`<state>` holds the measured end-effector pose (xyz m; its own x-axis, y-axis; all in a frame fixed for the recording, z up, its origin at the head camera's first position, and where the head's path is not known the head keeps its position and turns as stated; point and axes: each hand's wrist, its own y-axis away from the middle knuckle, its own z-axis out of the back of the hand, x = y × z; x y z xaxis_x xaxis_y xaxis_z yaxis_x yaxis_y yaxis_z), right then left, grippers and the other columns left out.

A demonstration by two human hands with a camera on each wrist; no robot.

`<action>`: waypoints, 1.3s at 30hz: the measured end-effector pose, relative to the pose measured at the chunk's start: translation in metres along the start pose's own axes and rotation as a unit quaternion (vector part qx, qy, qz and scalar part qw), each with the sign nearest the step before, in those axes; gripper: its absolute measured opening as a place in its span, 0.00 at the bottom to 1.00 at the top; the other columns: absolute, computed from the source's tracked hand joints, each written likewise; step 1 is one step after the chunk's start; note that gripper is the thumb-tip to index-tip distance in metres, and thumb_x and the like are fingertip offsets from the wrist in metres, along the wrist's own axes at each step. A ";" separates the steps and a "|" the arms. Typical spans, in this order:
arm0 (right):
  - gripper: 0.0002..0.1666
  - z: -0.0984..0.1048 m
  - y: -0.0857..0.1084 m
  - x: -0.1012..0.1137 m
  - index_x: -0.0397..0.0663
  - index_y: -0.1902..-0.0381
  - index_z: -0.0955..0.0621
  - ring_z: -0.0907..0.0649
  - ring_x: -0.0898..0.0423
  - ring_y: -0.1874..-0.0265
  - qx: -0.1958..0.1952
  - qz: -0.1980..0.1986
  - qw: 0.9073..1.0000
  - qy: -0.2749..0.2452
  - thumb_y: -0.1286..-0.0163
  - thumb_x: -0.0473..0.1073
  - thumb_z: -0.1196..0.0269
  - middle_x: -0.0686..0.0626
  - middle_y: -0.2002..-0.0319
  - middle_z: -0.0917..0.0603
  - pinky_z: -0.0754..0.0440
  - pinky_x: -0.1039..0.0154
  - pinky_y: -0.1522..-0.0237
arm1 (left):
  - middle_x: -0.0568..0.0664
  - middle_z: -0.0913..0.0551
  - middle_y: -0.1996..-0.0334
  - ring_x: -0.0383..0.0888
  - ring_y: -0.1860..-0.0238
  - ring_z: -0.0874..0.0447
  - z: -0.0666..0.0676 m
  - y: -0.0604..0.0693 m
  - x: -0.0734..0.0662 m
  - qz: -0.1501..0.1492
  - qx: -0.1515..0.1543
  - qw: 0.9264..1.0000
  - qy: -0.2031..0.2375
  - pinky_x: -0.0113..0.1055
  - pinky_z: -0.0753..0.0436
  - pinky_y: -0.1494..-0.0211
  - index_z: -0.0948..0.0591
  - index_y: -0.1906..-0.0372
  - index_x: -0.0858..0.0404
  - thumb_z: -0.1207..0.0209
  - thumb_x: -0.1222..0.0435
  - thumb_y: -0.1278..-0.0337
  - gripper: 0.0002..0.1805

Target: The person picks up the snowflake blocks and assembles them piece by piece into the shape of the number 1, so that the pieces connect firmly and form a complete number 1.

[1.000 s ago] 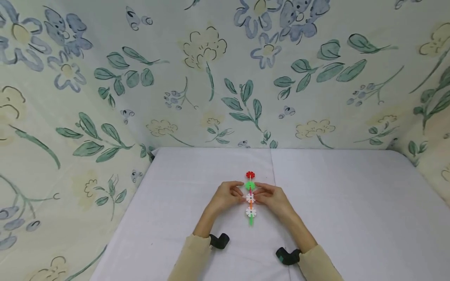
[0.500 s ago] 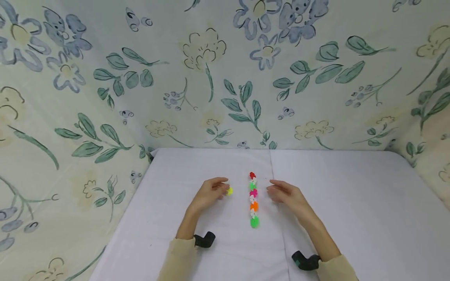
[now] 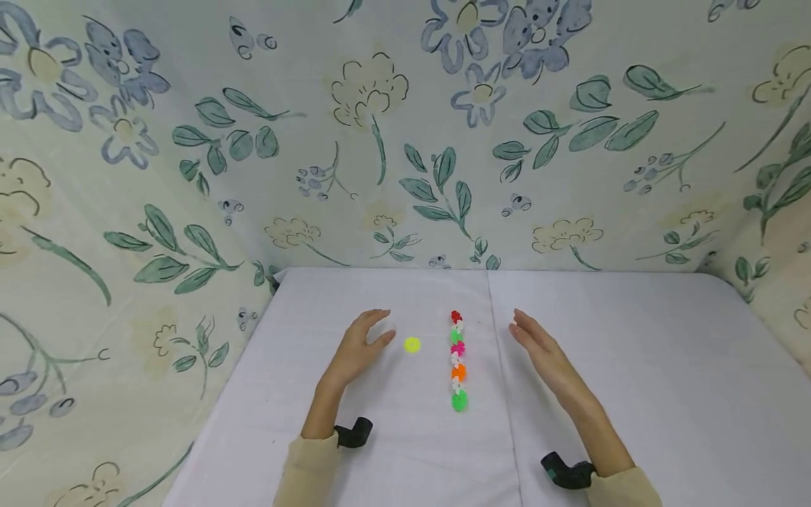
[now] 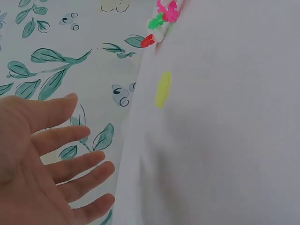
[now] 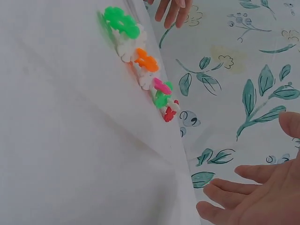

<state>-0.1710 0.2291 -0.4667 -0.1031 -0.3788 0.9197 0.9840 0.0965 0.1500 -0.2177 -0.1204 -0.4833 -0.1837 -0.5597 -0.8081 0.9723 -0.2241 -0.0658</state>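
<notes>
A chain of interlocked plastic snowflake discs (image 3: 458, 349) lies on the white cloth, running away from me. Red, white, green, pink and orange pieces make it up, with a green disc (image 5: 121, 22) at the near end. Left of the chain, a single yellow disc (image 3: 412, 345) rests flat and apart. My left hand (image 3: 356, 350) hovers left of the yellow disc, fingers spread and thumb extended. To the right of the chain is my right hand (image 3: 550, 359), its fingers extended. Neither hand touches any piece.
White cloth (image 3: 608, 338) covers the table. A flower-patterned fabric (image 3: 380, 141) stands behind it and along the sides. Black wrist devices (image 3: 355, 432) stick out beside both sleeves.
Both hands have let go of the chain and drawn apart to either side. The chain now lies turned on the cloth. The yellow disc, earlier at the left fingertips, lies uncovered.
</notes>
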 end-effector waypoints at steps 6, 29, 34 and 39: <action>0.49 -0.009 -0.002 0.001 0.51 0.15 0.52 0.57 0.38 0.16 0.017 -0.039 0.999 0.010 0.20 0.71 0.56 0.42 0.15 0.53 0.57 0.28 0.21 | 0.59 0.26 0.28 0.59 0.27 0.28 -0.014 -0.003 0.002 0.009 0.032 0.999 0.001 0.59 0.30 0.24 0.25 0.28 0.64 0.38 0.59 0.28 0.28; 0.32 -0.046 -0.010 -0.004 0.41 0.26 0.30 0.26 0.40 0.29 0.022 -0.022 0.999 0.010 0.20 0.50 0.42 0.37 0.29 0.25 0.31 0.40 0.25 | 0.55 0.18 0.64 0.42 0.65 0.23 -0.045 -0.017 -0.008 -0.005 0.038 0.998 -0.056 0.29 0.23 0.60 0.12 0.58 0.67 0.25 0.76 0.53 0.14; 0.29 -0.053 -0.008 -0.005 0.43 0.31 0.25 0.16 0.49 0.48 0.038 -0.010 0.998 0.044 0.26 0.44 0.35 0.41 0.44 0.16 0.15 0.56 0.42 | 0.53 0.19 0.66 0.41 0.67 0.25 -0.045 -0.015 -0.009 -0.002 0.048 0.998 -0.046 0.29 0.24 0.63 0.16 0.60 0.65 0.25 0.76 0.53 0.15; 0.39 -0.056 -0.006 -0.008 0.48 0.25 0.31 0.17 0.54 0.66 0.104 0.010 0.994 0.041 0.31 0.43 0.30 0.45 0.60 0.17 0.15 0.65 0.61 | 0.50 0.19 0.67 0.41 0.68 0.24 -0.046 -0.013 -0.012 0.011 0.064 0.997 -0.033 0.29 0.24 0.64 0.18 0.60 0.62 0.25 0.76 0.51 0.16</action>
<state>-0.1682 0.1795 -0.4950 -0.0642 -0.4471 0.8922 0.9334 0.2893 0.2121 -0.2216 -0.0741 -0.5001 -0.1758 -0.6156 -0.7682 0.9507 -0.3086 0.0297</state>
